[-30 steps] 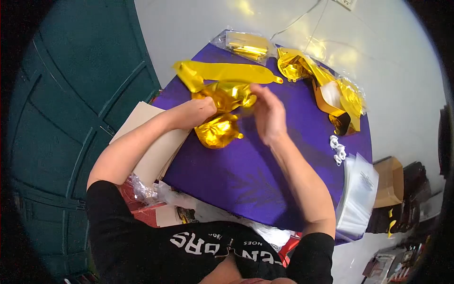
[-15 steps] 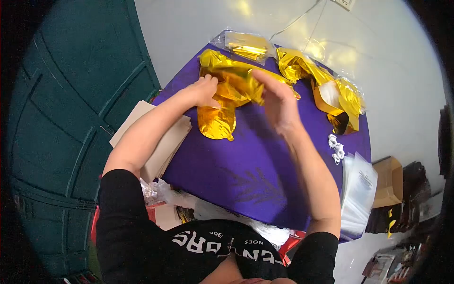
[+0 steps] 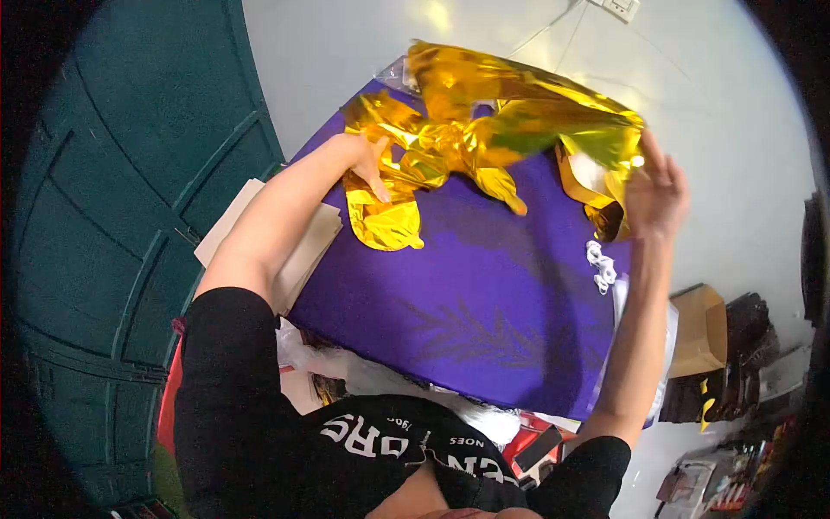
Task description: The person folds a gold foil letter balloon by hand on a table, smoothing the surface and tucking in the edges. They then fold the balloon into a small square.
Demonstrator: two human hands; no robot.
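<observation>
A flat, uninflated gold foil balloon (image 3: 450, 143) is spread over the far part of the purple-covered table (image 3: 484, 277). My left hand (image 3: 367, 164) presses and grips its left part, just above a rounded gold end. Out to the right, my right hand (image 3: 657, 195) has the far right corner of the foil pinched and pulls it up taut. The foil stretches in a raised sheet between the hands, its middle crumpled. Part of the right hand's fingertips is hidden by the foil.
A yellow open box (image 3: 584, 177) stands under the raised foil, near white ties (image 3: 601, 266). Beige card sheets (image 3: 307, 246) lie at the left edge, clear plastic bags (image 3: 666, 346) at the right. A cardboard box (image 3: 699, 329) stands beyond the table.
My right hand has swung right and outward, drawing the bunched foil out into a wide sheet over the back of the table. The left hand stays almost in place.
</observation>
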